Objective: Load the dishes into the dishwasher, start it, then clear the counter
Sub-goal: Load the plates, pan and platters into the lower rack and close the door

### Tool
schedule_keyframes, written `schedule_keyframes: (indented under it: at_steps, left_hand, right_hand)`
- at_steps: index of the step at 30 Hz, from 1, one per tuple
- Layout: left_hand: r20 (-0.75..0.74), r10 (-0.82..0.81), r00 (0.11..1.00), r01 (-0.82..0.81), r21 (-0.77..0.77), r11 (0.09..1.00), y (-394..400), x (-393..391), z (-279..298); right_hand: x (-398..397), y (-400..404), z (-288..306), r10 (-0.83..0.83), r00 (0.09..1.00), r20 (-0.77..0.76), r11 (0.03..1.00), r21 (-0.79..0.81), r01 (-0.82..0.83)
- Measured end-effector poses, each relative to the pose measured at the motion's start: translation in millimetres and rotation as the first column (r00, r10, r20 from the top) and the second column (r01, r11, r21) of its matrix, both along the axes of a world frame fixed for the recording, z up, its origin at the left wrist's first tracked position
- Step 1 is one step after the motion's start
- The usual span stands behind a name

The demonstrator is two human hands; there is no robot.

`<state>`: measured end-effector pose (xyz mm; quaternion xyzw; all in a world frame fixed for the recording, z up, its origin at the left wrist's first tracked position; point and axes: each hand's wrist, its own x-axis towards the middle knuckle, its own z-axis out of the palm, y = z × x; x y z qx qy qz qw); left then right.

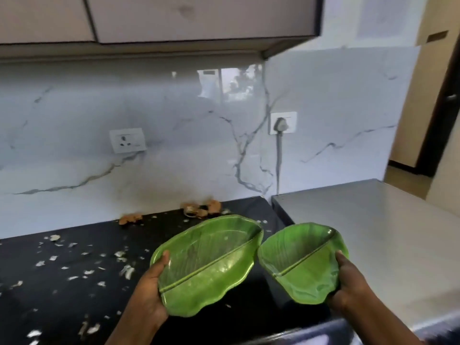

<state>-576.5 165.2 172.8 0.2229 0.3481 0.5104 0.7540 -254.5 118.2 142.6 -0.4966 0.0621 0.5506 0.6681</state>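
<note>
over the black table (62,282), you're holding two green leaf-shaped plates, one per hand, both lifted clear of the surface and tilted toward you.

left hand (149,292) is gripping the larger plate (206,265) at its near-left rim, thumb curled over the top edge, fingers hidden underneath. right hand (353,287) is gripping the smaller plate (303,262) at its right rim, same grip: thumb on top, fingers under. the two plates are sitting just beside each other, edges near or touching; can't tell which.

holding by the rims is keeping both hands off the wet-looking inner faces, and the tilt is probably letting residue run to the low edge. both look mostly scraped, only a thin film showing.

the grey appliance top (361,232) is sitting to your right, level with the table, with a cable running up to the plugged wall socket (283,122). likely the dishwasher, but the door isn't in view, so that's a guess.

the table is still carrying white scraps (124,255) scattered across it and brown peels (201,209) against the backsplash. second socket (127,140) on the wall is unused.

judging progress: loading is just beginning, start and clearing not yet done. next move is likely needing a free hand for the door, so consider stacking the plates first. slippery film is making a rim-only grip risky.
</note>
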Motion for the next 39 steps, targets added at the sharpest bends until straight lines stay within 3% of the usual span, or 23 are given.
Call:
schedule_keyframes:
  at_steps: [5, 7, 11, 15, 20, 24, 30, 36, 39]
  left_hand:
    - [0.048, -0.216, 0.975, 0.219, -0.072, 0.973, -68.8, 138.2, -50.1]
    - [0.144, -0.387, 0.911, 0.388, 0.019, 0.921, -98.0, 190.4, -59.8]
    - [0.047, -0.512, 0.858, 0.514, -0.095, 0.853, -152.0, 286.3, -69.5]
    - [-0.047, -0.569, 0.821, 0.537, -0.277, 0.797, -193.0, 361.7, -87.7]
    - [-0.147, -0.631, 0.762, 0.519, -0.443, 0.731, -222.5, 401.9, -138.2]
    - [-0.116, -0.703, 0.702, 0.551, -0.537, 0.639, -234.4, 408.7, -179.2]
    - [-0.146, -0.792, 0.593, 0.561, -0.63, 0.536, -239.4, 405.0, -233.6]
    - [-0.128, -0.759, 0.639, 0.512, -0.665, 0.544, -240.9, 403.6, -263.8]
    - [-0.262, -0.701, 0.663, 0.377, -0.693, 0.615, -247.0, 406.8, -272.0]
  right_hand:
    - [127.7, -116.1, -23.7, -0.115, 0.993, 0.007, 0.993, -0.02, 0.116]
    - [171.6, -169.3, -24.1, -0.189, 0.981, 0.032, 0.982, -0.022, 0.19]
    - [247.6, -271.3, -21.2, -0.327, 0.94, 0.1, 0.937, -0.091, 0.336]
    - [293.9, -349.1, -30.4, -0.443, 0.88, 0.17, 0.865, -0.177, 0.469]
    - [321.9, -406.1, -69.8, -0.55, 0.818, 0.171, 0.764, -0.292, 0.575]
    - [333.5, -423.9, -109.1, -0.615, 0.755, 0.226, 0.659, -0.378, 0.65]
    - [338.8, -420.9, -160.8, -0.499, 0.806, 0.318, 0.593, -0.553, 0.585]
    - [329.0, -409.5, -198.2, -0.365, 0.88, 0.303, 0.561, -0.683, 0.468]
    - [332.4, -403.5, -215.7, -0.27, 0.923, 0.275, 0.574, -0.724, 0.384]
